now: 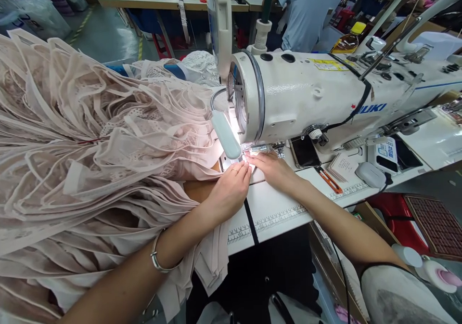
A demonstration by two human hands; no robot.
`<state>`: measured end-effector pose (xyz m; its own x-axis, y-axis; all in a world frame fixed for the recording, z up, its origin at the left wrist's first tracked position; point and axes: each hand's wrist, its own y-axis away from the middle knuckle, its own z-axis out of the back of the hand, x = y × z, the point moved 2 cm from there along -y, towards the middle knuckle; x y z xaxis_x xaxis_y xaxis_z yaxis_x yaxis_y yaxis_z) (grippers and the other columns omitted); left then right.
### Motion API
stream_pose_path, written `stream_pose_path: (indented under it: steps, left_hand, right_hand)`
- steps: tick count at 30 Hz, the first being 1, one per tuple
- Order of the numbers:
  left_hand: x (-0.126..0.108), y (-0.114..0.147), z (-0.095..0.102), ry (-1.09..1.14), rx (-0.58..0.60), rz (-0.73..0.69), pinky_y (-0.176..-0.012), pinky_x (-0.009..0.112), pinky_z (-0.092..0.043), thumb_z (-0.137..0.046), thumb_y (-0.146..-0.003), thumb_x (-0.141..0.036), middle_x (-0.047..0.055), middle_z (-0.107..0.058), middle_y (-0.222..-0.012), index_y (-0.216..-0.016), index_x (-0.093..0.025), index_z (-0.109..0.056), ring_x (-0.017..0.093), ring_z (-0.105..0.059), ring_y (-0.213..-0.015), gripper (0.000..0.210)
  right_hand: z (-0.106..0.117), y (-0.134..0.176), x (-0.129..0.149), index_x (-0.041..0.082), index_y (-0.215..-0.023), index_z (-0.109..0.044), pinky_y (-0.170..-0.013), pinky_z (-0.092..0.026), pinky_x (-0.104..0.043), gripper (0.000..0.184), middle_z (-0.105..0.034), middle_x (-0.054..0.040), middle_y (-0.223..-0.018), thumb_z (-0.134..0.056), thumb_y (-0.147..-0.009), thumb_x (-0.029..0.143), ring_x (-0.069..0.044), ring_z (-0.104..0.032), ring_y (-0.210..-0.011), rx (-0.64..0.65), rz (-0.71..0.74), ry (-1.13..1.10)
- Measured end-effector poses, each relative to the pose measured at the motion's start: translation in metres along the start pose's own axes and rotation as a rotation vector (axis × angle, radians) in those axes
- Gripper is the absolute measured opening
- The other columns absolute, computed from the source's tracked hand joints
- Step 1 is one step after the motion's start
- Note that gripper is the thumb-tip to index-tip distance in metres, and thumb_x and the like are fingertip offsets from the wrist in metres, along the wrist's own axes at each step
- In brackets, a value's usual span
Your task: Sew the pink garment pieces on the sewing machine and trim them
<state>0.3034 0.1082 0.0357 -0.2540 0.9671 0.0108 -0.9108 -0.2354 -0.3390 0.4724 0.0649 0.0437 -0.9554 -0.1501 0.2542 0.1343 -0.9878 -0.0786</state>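
Close to the needle area of a white sewing machine (288,93), both my hands meet over a small piece of pale fabric (257,175). My left hand (234,189) is closed, its fingertips pinching the fabric just in front of the presser foot. From the right, my right hand (272,170) reaches in with its fingers close together on the same fabric, by the metal attachment at the foot. The needle itself is hidden behind a pale green oval guard (226,135). A large heap of pale pink garments with lace (108,146) lies left of my left hand.
Right of the machine bed lie a phone (305,151), an orange cutter (330,180), paper tags (342,167) and a light grey case (370,175). A ruler tape (277,220) runs along the table's front edge. Behind the machine is a person in blue (306,11).
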Motion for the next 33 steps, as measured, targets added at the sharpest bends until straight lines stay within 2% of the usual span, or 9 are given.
stream_pose_path:
  steps: [6,10,13,18,24,29,33]
  left_hand:
    - [0.003,0.000,0.000,-0.027,-0.018,0.003,-0.105,0.045,-0.049,-0.029,-0.094,0.001,0.022,-0.069,-0.121,-0.124,0.001,-0.061,0.027,-0.065,-0.117,0.043]
    - [0.006,0.002,-0.003,-0.055,-0.053,-0.026,-0.106,0.046,-0.049,-0.032,-0.096,-0.001,0.022,-0.068,-0.125,-0.123,0.001,-0.062,0.028,-0.064,-0.119,0.041]
    - [0.007,0.003,-0.004,-0.069,-0.093,-0.039,-0.105,0.046,-0.050,-0.035,-0.097,-0.003,0.024,-0.068,-0.124,-0.122,0.003,-0.063,0.030,-0.064,-0.118,0.038]
    - [0.008,0.003,-0.004,-0.060,-0.111,-0.015,-0.102,0.045,-0.051,-0.034,-0.098,-0.004,0.024,-0.069,-0.122,-0.123,0.003,-0.062,0.029,-0.064,-0.117,0.038]
    - [0.010,0.002,-0.007,-0.047,-0.122,0.010,-0.100,0.045,-0.052,-0.035,-0.098,-0.005,0.023,-0.068,-0.121,-0.123,0.001,-0.062,0.029,-0.063,-0.117,0.037]
    - [0.009,0.001,-0.009,-0.035,-0.114,0.033,-0.101,0.045,-0.051,-0.035,-0.097,-0.005,0.022,-0.068,-0.121,-0.124,0.001,-0.060,0.028,-0.063,-0.115,0.037]
    - [0.010,0.000,-0.010,-0.021,-0.088,0.069,-0.100,0.045,-0.051,-0.034,-0.098,-0.005,0.022,-0.068,-0.122,-0.126,-0.001,-0.060,0.028,-0.063,-0.114,0.039]
  right_hand:
    - [0.003,0.001,-0.001,0.024,-0.137,-0.061,-0.106,-0.048,-0.040,0.065,-0.062,-0.0037,-0.141,-0.033,-0.086,-0.004,-0.019,-0.061,-0.124,-0.009,0.006,-0.097]
    - [0.005,-0.002,0.004,0.025,-0.134,-0.064,-0.104,-0.050,-0.041,0.051,-0.067,-0.0052,-0.134,-0.039,-0.094,0.006,-0.022,-0.064,-0.119,-0.041,-0.050,-0.097]
    - [0.006,-0.004,0.009,0.024,-0.133,-0.065,-0.104,-0.049,-0.045,0.047,-0.067,-0.0067,-0.133,-0.038,-0.097,0.009,-0.024,-0.065,-0.117,-0.022,-0.081,-0.048]
    - [0.005,-0.006,0.011,0.021,-0.137,-0.061,-0.092,-0.052,-0.039,0.050,-0.067,-0.0089,-0.133,-0.033,-0.097,0.009,-0.024,-0.063,-0.118,0.048,-0.087,-0.020]
    - [0.004,-0.007,0.010,0.024,-0.135,-0.061,-0.086,-0.051,-0.035,0.049,-0.067,-0.0069,-0.131,-0.031,-0.097,0.011,-0.022,-0.064,-0.112,0.026,-0.077,-0.029]
    - [0.006,-0.006,0.011,0.025,-0.136,-0.061,-0.090,-0.050,-0.036,0.050,-0.067,-0.0065,-0.133,-0.033,-0.097,0.010,-0.022,-0.064,-0.113,0.033,-0.081,-0.034]
    - [0.010,-0.007,0.013,0.026,-0.141,-0.057,-0.099,-0.047,-0.040,0.052,-0.063,-0.0064,-0.139,-0.033,-0.098,0.011,-0.024,-0.061,-0.121,0.092,-0.134,-0.076]
